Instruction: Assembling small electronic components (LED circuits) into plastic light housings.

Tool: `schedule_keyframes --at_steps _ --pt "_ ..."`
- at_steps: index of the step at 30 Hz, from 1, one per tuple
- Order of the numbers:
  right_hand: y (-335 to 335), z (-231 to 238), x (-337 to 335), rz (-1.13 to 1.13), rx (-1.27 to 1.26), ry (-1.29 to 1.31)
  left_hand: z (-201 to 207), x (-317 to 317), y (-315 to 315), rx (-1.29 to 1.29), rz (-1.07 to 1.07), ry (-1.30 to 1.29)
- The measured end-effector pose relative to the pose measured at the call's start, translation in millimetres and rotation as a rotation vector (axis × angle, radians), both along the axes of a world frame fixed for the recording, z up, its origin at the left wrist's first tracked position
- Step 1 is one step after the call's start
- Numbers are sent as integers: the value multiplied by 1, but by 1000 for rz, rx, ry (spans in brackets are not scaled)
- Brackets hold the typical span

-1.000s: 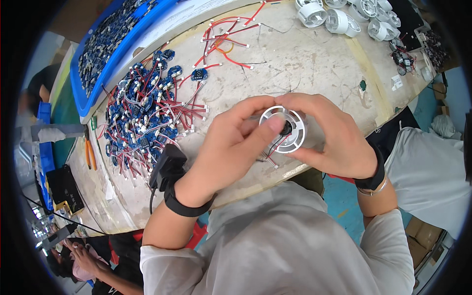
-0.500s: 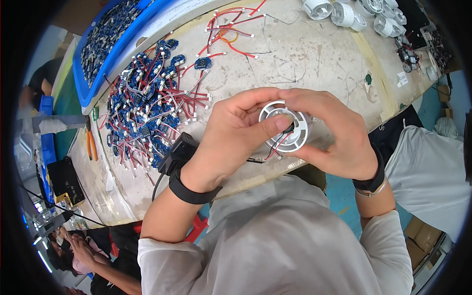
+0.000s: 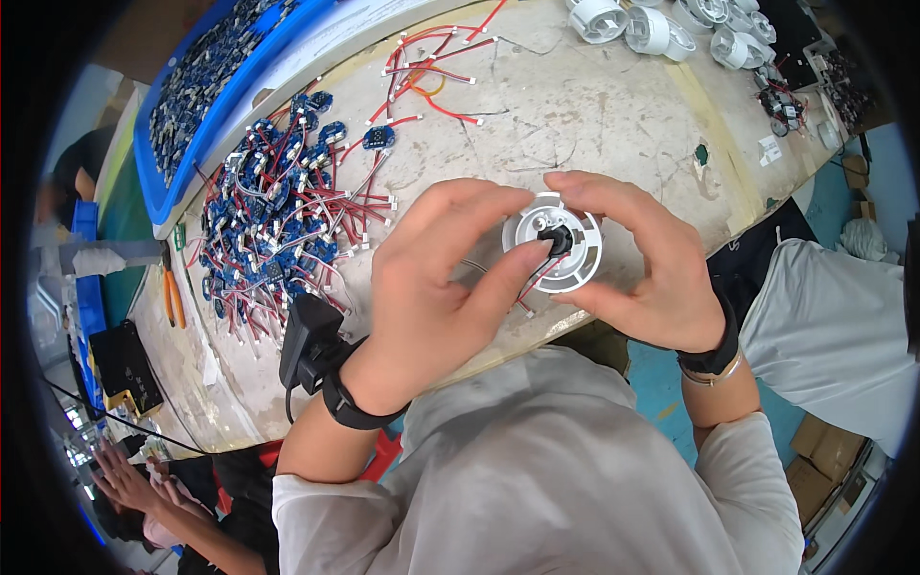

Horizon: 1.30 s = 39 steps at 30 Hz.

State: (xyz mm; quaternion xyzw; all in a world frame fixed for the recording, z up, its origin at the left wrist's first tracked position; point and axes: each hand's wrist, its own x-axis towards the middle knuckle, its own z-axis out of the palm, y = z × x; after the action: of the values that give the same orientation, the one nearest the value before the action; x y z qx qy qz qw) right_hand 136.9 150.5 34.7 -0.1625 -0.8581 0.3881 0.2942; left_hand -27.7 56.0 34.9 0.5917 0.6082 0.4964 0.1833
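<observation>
- The right hand (image 3: 656,273) is clamped on the white plastic ring (image 3: 592,251), thumb at its near edge and fingers at its far edge.
- The left hand (image 3: 431,278) has its thumb against the black part (image 3: 556,239) in the ring's middle; its forefinger is by the rim, but I cannot tell whether it grips.
- The ring sits between the two hands, above the near side of the table (image 3: 613,115), its open face up.
- Thin red and black wires (image 3: 533,281) hang from the ring toward the person.
- A pile of blue circuit boards (image 3: 273,216) with wires lies left of the hands.
- Loose red wires (image 3: 417,72) lie beyond it, near a blue tray (image 3: 163,206).
- More white plastic parts (image 3: 649,32) stand at the far right.
- Orange-handled pliers (image 3: 173,297) lie left of the pile.
</observation>
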Motion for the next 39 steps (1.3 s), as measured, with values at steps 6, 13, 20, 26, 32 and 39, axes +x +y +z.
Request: schedule_keyframes --at_steps 6,13,20,26,32,39 --pt "-4 3 -1 39 34 -37 0 -1 2 109 3 370" --pt "-7 1 -4 68 110 -70 0 -2 2 149 -78 526" --pt "-7 -1 1 18 53 -73 -1 -6 4 131 72 295" --pt "-5 0 1 23 82 -62 -1 -5 2 140 37 392" --pt "2 -10 8 -78 34 12 0 -13 -3 -193 -128 -117" --pt "6 -14 10 -192 -123 153 1 -12 -8 -390 -262 -324"
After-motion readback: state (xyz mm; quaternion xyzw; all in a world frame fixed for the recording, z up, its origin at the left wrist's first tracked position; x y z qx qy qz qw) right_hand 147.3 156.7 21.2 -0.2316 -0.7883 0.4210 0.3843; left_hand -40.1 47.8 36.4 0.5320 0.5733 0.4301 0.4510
